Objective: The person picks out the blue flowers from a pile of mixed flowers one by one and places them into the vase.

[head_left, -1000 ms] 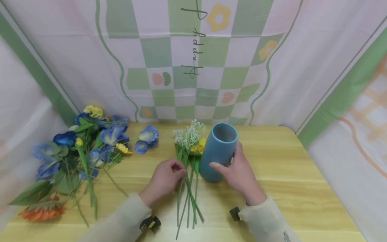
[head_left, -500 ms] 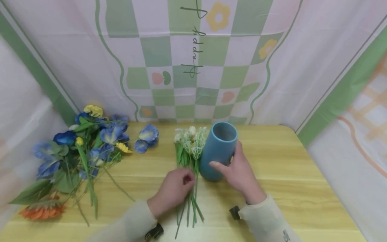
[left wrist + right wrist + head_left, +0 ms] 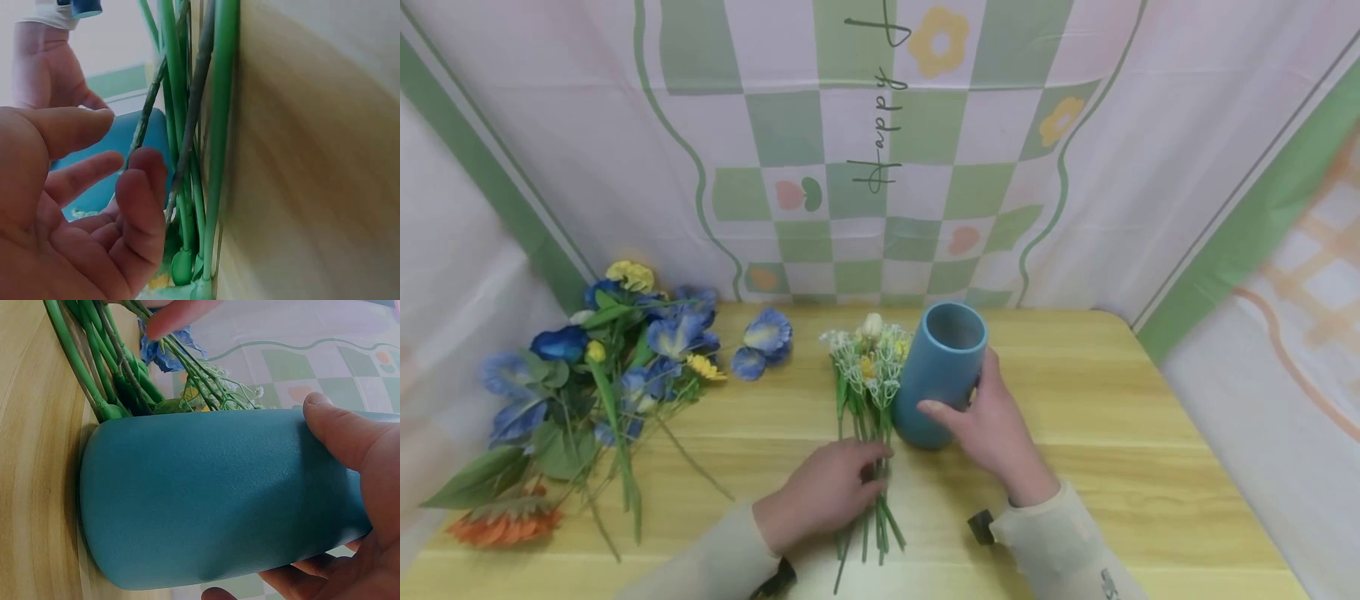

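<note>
The blue vase (image 3: 934, 387) stands upright on the table. My right hand (image 3: 1000, 433) grips its right side, thumb across the front; the right wrist view shows fingers round the vase (image 3: 206, 500). To its left lies a bunch of artificial flowers (image 3: 868, 354), white sprigs with a white bud and yellow blooms. My left hand (image 3: 827, 492) is over their stems. In the left wrist view, thumb and fingers (image 3: 140, 212) are apart and loosely bent beside the green stems (image 3: 222, 125). One thin stem runs close to the fingertips, partly hidden.
A pile of blue, yellow and orange artificial flowers (image 3: 647, 358) lies on the left of the wooden table (image 3: 1097, 417). Apart from it is a single blue bloom (image 3: 767, 337). A patterned cloth (image 3: 917, 125) hangs behind.
My left hand has moved right and towards me along the stems, its fingers spreading apart. The white sprigs have shifted and settled over the yellow blooms. My right hand and the vase stay put.
</note>
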Available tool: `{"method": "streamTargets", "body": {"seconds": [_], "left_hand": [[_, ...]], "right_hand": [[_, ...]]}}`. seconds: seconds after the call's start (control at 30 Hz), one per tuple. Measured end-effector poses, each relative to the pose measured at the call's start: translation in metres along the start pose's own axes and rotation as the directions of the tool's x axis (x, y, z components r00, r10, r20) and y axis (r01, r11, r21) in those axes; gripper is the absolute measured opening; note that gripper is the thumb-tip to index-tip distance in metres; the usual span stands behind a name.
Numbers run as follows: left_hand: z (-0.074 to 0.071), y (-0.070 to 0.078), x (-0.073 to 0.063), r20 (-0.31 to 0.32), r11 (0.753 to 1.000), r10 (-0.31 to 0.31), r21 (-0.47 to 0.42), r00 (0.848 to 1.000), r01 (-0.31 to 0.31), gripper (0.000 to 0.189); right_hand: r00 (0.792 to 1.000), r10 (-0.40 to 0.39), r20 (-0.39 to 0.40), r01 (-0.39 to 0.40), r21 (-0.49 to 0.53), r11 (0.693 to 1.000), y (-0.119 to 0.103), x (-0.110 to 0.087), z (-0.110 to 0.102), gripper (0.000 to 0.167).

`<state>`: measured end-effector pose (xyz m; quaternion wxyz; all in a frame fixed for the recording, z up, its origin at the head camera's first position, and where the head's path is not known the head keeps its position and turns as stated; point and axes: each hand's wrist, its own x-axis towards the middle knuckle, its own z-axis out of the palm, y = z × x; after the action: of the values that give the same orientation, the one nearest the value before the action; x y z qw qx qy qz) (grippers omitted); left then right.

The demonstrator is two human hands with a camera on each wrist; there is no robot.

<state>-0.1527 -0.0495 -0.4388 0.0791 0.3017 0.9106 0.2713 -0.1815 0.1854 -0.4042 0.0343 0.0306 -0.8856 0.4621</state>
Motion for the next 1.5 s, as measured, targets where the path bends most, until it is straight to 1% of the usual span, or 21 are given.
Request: {"method": "streamTargets", "body": {"seconds": [0.1, 0.2, 0.27, 0.33, 0.37, 0.4, 0.47, 0.53, 0.57, 0.6, 0.63, 0.67, 0.73, 0.8, 0.9, 1.03, 1.13, 1.2, 1.27, 1.43, 1.5], "left_hand": [[-0.007, -0.002, -0.008, 0.006, 0.999, 0.004, -0.045, 1.0, -0.003, 0.039], [-0.019, -0.011, -0.015, -0.029, 0.999, 0.002, -0.05, 1.0, -0.003, 0.027], [-0.028, -0.021, -0.018, -0.077, 0.999, -0.033, -0.013, 0.996, 0.033, 0.019], [-0.039, -0.034, -0.021, -0.146, 0.994, -0.075, 0.063, 0.986, 0.085, 0.014], [-0.046, -0.04, -0.023, -0.175, 0.986, -0.104, 0.11, 0.979, 0.124, 0.014], [-0.053, -0.047, -0.025, -0.214, 0.974, -0.116, 0.167, 0.97, 0.153, 0.015], [-0.067, -0.062, -0.031, -0.293, 0.936, -0.122, 0.285, 0.948, 0.209, 0.021], [-0.081, -0.079, -0.039, -0.358, 0.887, -0.102, 0.39, 0.928, 0.248, 0.034], [-0.088, -0.086, -0.043, -0.385, 0.86, -0.113, 0.424, 0.916, 0.284, 0.042], [-0.094, -0.094, -0.047, -0.405, 0.846, -0.128, 0.432, 0.905, 0.313, 0.048], [-0.1, -0.1, -0.051, -0.414, 0.836, -0.157, 0.427, 0.897, 0.344, 0.053], [-0.107, -0.106, -0.055, -0.418, 0.832, -0.184, 0.416, 0.889, 0.368, 0.055], [-0.118, -0.114, -0.061, -0.39, 0.828, -0.264, 0.377, 0.882, 0.414, 0.052], [-0.127, -0.121, -0.066, -0.357, 0.837, -0.324, 0.323, 0.876, 0.441, 0.048], [-0.133, -0.131, -0.071, -0.326, 0.846, -0.346, 0.297, 0.879, 0.443, 0.045], [-0.133, -0.144, -0.073, -0.325, 0.843, -0.333, 0.319, 0.885, 0.434, 0.034], [-0.132, -0.15, -0.072, -0.32, 0.842, -0.348, 0.306, 0.881, 0.444, 0.034], [-0.132, -0.153, -0.07, -0.319, 0.843, -0.359, 0.294, 0.877, 0.451, 0.032], [-0.133, -0.155, -0.069, -0.316, 0.846, -0.362, 0.283, 0.877, 0.451, 0.028], [-0.134, -0.158, -0.067, -0.303, 0.86, -0.354, 0.265, 0.885, 0.436, 0.022], [-0.135, -0.157, -0.067, -0.296, 0.865, -0.36, 0.25, 0.885, 0.436, 0.021]], "right_hand": [[1.0, 0.003, 0.001, -0.003, 0.005, 1.0, 0.0, 0.0, 0.0, 0.116], [1.0, 0.004, 0.003, -0.004, 0.009, 1.0, 0.001, 0.0, 0.001, 0.115], [1.0, 0.006, 0.004, -0.006, 0.008, 1.0, 0.001, 0.0, 0.001, 0.115], [1.0, 0.007, 0.005, -0.007, 0.009, 1.0, 0.001, 0.0, 0.001, 0.115], [1.0, 0.007, 0.004, -0.008, 0.009, 1.0, 0.001, 0.0, 0.001, 0.115], [1.0, 0.008, 0.005, -0.008, 0.011, 1.0, 0.001, 0.0, 0.001, 0.115], [1.0, 0.009, 0.005, -0.009, 0.012, 1.0, 0.002, 0.001, 0.001, 0.116], [1.0, 0.008, 0.008, -0.008, 0.015, 1.0, 0.002, 0.001, 0.001, 0.116], [1.0, 0.008, 0.009, -0.008, 0.016, 1.0, 0.001, 0.001, 0.001, 0.116], [1.0, 0.006, 0.011, -0.006, 0.017, 1.0, 0.001, 0.001, 0.001, 0.117], [1.0, 0.007, 0.011, -0.007, 0.017, 1.0, 0.001, 0.001, 0.001, 0.117], [1.0, 0.007, 0.01, -0.007, 0.018, 1.0, 0.001, 0.001, 0.001, 0.117], [1.0, 0.006, 0.006, -0.006, 0.02, 1.0, 0.001, 0.001, 0.001, 0.117], [1.0, 0.005, 0.002, -0.005, 0.021, 1.0, 0.002, 0.001, 0.001, 0.118], [1.0, 0.009, -0.001, -0.009, 0.022, 1.0, 0.002, 0.001, 0.001, 0.118], [1.0, 0.011, 0.006, -0.011, 0.023, 1.0, 0.001, 0.001, 0.001, 0.118], [1.0, 0.01, 0.006, -0.01, 0.02, 1.0, 0.001, 0.001, 0.001, 0.118], [1.0, 0.014, 0.004, -0.014, 0.019, 1.0, 0.001, 0.0, 0.001, 0.118], [1.0, 0.015, 0.004, -0.015, 0.019, 1.0, 0.001, 0.0, 0.001, 0.118], [1.0, 0.015, 0.005, -0.015, 0.017, 1.0, 0.001, 0.0, 0.001, 0.117], [1.0, 0.016, 0.003, -0.016, 0.01, 1.0, 0.001, 0.0, 0.001, 0.117]]}}
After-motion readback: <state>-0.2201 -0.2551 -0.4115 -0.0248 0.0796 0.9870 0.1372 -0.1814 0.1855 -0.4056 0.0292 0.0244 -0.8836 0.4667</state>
